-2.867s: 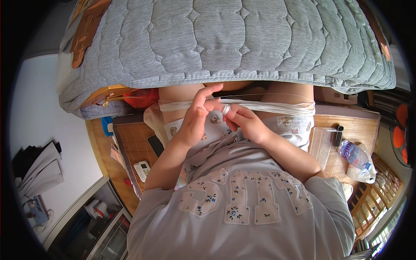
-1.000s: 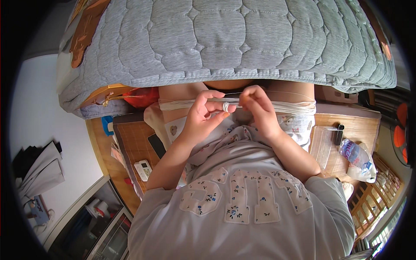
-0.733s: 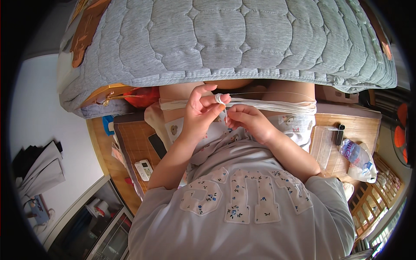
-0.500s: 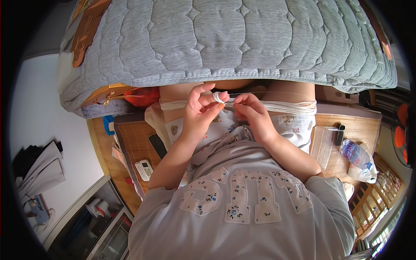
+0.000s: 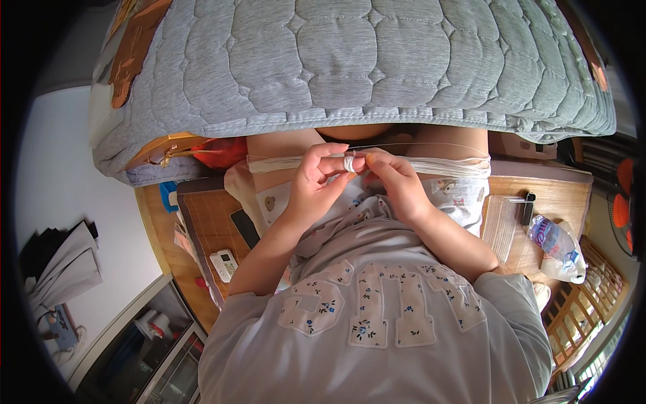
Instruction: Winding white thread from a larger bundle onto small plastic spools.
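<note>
A loop of white thread [image 5: 451,167] is stretched around my two bare thighs, its strands lying side by side over the legs. Several turns of the same thread form a small coil [image 5: 348,164] around a finger of my left hand [image 5: 313,185], whose thumb presses up from below. My right hand [image 5: 404,188] is closed in a pinch at that fingertip, right beside the coil. The bit of thread inside the pinch is hidden by the fingers. One fine strand runs from the hands toward the right thigh.
A grey quilted cover [image 5: 336,60] hangs over my knees ahead. On the mat at left lie a dark phone [image 5: 245,227] and a white remote control [image 5: 223,264]. To the right are a plastic bottle [image 5: 553,237], a clear case [image 5: 499,225] and a wooden rack [image 5: 585,303].
My left hand has moved slightly right and its raised finger has lowered. The right hand has come in against the coiled finger, closing the gap between the hands.
</note>
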A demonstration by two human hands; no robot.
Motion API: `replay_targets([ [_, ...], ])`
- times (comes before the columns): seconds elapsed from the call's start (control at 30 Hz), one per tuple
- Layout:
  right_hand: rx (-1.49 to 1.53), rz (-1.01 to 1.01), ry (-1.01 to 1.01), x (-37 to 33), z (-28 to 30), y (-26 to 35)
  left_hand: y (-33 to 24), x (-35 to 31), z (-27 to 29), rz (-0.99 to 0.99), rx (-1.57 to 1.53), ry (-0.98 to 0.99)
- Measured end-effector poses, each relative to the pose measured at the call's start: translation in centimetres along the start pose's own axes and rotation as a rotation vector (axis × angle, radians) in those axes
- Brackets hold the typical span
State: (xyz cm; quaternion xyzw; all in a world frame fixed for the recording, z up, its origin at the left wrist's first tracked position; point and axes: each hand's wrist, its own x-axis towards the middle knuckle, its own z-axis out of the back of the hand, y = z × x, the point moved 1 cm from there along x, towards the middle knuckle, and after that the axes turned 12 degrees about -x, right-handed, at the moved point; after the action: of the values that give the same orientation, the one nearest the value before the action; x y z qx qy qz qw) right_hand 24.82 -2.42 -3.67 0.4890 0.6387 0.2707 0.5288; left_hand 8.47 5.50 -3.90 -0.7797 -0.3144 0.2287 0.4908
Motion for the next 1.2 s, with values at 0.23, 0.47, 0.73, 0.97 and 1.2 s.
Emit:
replay_targets([
  [0.23,-0.020,0.015,0.239,0.4,1.8,1.7,-0.8,-0.6,0.0,0.089,-0.072,0.069],
  [0.47,-0.002,-0.117,0.415,1.2,2.7,2.7,-1.6,-0.9,-0.2,0.144,-0.172,0.175],
  [0.73,0.098,-0.077,0.580,1.0,2.4,2.4,-2.4,-1.0,-0.5,0.201,-0.186,0.239],
  [0.97,0.109,-0.038,0.549,0.7,2.2,2.1,-2.4,-0.8,-0.7,0.075,-0.127,0.271],
  [1.2,0.135,-0.003,0.499,0.9,2.0,2.2,-1.6,-1.0,-1.9,-0.078,0.015,0.201],
])
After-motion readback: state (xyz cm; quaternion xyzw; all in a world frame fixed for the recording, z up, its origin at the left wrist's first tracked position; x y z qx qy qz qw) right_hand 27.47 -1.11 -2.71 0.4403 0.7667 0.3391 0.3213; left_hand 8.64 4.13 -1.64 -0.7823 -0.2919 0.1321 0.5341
